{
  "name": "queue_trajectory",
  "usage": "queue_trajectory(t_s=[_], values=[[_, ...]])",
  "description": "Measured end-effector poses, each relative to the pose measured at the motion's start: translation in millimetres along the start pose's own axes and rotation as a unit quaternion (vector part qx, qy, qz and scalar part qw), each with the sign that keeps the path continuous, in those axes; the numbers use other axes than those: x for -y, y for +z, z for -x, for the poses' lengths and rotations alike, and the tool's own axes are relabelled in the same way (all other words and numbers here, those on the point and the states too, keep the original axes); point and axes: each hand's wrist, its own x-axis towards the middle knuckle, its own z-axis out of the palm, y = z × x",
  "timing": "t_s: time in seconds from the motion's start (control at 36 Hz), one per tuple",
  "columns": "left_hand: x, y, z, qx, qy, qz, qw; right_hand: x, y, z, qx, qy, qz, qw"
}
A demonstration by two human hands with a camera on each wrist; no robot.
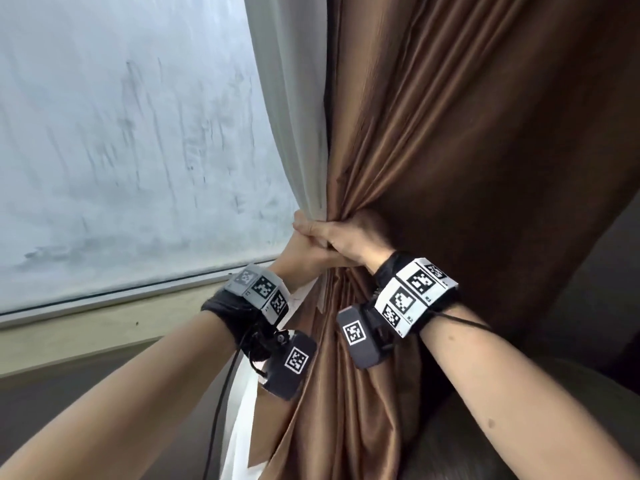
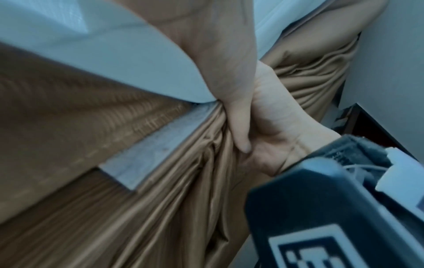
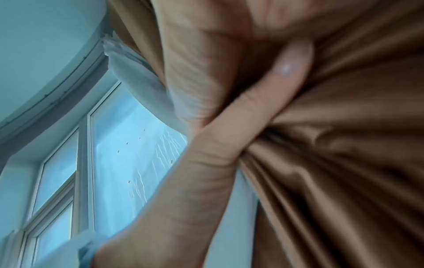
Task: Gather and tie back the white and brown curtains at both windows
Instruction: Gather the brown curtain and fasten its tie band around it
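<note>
A white curtain (image 1: 298,133) hangs beside a brown curtain (image 1: 467,133) at the window's right side. Both are bunched together at mid height. My left hand (image 1: 306,237) grips the bundle from the window side, fingers curled round the white edge. My right hand (image 1: 360,233) grips the brown folds from the right and touches the left hand. In the left wrist view the brown curtain (image 2: 183,208) fans out below the grip. In the right wrist view a thumb (image 3: 282,81) presses into the brown curtain (image 3: 344,145), with the white curtain (image 3: 137,72) behind. No tie-back shows.
The smeared window pane (image 1: 121,150) fills the left, with a pale sill (image 1: 86,327) below it. A dark rounded surface (image 1: 554,393) lies at the lower right, behind my right forearm. A cable (image 1: 221,393) hangs from my left wrist.
</note>
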Motion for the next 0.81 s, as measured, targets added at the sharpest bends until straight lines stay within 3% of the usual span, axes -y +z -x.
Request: queue_trajectory(t_s=[0.11,0.31,0.56,0.67,0.81], values=[[-10.4,-11.1,4.6,0.004,-0.011,0.004,1.000,4.7,-2.0,6.3,-0.066,-0.009,0.049,0.997],[-7.8,-31.1,3.1,0.053,-0.134,-0.073,0.987,4.3,-4.3,4.0,-0.123,0.039,0.093,0.987],[-23.6,-53.3,7.5,0.142,-0.198,-0.202,0.949,3.3,-0.8,-0.4,-0.128,0.037,0.132,0.982],[-22.6,-58.1,8.2,0.128,-0.188,-0.270,0.936,3.5,0.2,-2.4,-0.128,0.033,0.143,0.981],[-13.2,-62.1,1.9,0.061,-0.115,-0.331,0.935,5.5,1.1,-3.1,-0.129,0.033,0.149,0.980]])
